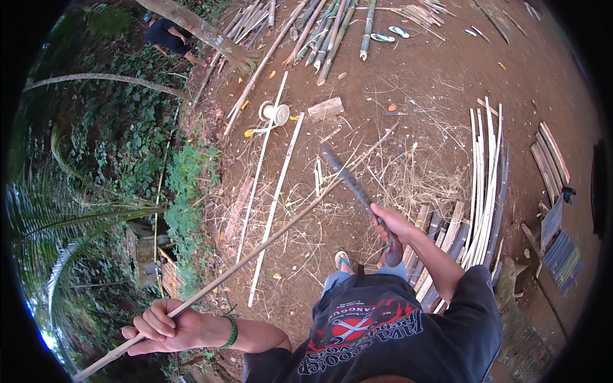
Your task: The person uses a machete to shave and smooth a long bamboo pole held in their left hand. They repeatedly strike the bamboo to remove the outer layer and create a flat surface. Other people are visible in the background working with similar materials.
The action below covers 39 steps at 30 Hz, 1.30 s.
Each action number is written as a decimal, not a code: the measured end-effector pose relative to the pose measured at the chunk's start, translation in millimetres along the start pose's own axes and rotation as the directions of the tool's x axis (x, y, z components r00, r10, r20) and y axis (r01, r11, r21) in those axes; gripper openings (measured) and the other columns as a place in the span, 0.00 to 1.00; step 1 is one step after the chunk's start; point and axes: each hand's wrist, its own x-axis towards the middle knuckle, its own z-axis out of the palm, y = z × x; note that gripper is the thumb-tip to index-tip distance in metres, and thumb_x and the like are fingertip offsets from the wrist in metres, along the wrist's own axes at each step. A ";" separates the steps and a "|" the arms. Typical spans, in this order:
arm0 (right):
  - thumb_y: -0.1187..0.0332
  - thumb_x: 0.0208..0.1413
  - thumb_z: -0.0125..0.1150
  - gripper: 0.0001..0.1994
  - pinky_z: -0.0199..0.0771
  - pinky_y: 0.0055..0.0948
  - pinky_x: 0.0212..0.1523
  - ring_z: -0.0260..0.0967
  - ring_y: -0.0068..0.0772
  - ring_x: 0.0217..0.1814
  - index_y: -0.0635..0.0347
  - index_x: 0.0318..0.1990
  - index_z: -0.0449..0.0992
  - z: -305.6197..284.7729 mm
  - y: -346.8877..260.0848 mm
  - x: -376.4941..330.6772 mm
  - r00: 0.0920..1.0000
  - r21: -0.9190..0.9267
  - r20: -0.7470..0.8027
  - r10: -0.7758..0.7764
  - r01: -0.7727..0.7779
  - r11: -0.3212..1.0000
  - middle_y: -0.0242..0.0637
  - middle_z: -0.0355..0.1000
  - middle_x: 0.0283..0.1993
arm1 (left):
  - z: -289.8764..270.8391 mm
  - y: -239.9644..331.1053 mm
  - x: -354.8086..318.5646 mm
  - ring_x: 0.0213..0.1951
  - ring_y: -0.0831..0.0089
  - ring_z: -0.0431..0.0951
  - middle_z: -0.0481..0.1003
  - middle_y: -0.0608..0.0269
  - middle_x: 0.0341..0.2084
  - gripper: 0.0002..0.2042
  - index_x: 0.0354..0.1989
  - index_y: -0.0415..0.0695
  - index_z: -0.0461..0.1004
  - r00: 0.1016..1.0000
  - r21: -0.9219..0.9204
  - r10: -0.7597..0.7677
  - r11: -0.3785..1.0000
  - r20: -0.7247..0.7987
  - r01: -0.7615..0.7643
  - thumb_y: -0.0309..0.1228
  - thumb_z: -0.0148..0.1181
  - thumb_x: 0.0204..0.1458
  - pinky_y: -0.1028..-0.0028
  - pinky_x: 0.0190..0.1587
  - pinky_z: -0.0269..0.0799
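From the head camera I see my left arm stretched out low and to the left, forearm nearly level, a green band at the wrist. My left hand (159,325) is closed in a fist around a long thin bamboo strip (255,246); the fingers curl over it and the thumb lies along its side. The strip runs slantwise from the lower left edge of the view, through that fist, up and to the right over the bare dirt ground (415,83), its far end near the middle of the yard.

My right arm is bent at the elbow and raised in front of my body, forearm angled up and to the left. My right hand (391,223) is wrapped tightly around the handle of a long dark machete (348,179). The blade points up and left, away from me, and its tip sits just beside the far stretch of the strip; I cannot tell whether the two touch.

Below, I see my feet in sandals on the ground. Two pale split laths (268,172) lie to the left of the strip, a stack of pale slats (485,172) lies to the right, and green bamboo poles (332,32) are piled at the top. Another person (167,35) crouches at the upper left.
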 end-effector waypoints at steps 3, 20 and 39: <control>0.46 0.67 0.44 0.24 0.60 0.24 0.12 0.56 0.19 0.12 0.55 0.27 0.66 -1.1 8.1 10.8 0.978 -0.073 -0.196 -0.076 0.063 0.995 0.26 0.60 0.15 | 1.9 1.4 -4.0 0.11 0.84 0.57 0.59 0.73 0.11 0.20 0.35 0.43 0.68 1.000 -0.019 -0.003 1.000 0.016 0.003 0.49 0.44 0.65 0.84 0.14 0.53; 0.49 0.68 0.46 0.24 0.61 0.27 0.14 0.58 0.23 0.12 0.57 0.25 0.67 2.9 16.3 40.3 0.932 -0.169 -0.290 -0.215 0.171 0.971 0.29 0.62 0.15 | 35.0 -3.9 -20.3 0.15 0.83 0.51 0.54 0.73 0.13 0.22 0.38 0.45 0.69 0.879 0.483 0.245 0.875 -0.410 -0.019 0.52 0.40 0.66 0.81 0.18 0.45; 0.48 0.67 0.47 0.24 0.63 0.25 0.15 0.60 0.21 0.13 0.57 0.25 0.68 55.5 5.4 -9.7 0.966 -0.241 -0.121 -0.228 0.194 0.951 0.27 0.63 0.16 | 8.5 -2.4 -7.6 0.13 0.85 0.52 0.53 0.75 0.13 0.21 0.37 0.47 0.66 0.907 0.417 0.170 0.909 -0.385 0.006 0.54 0.40 0.65 0.84 0.15 0.47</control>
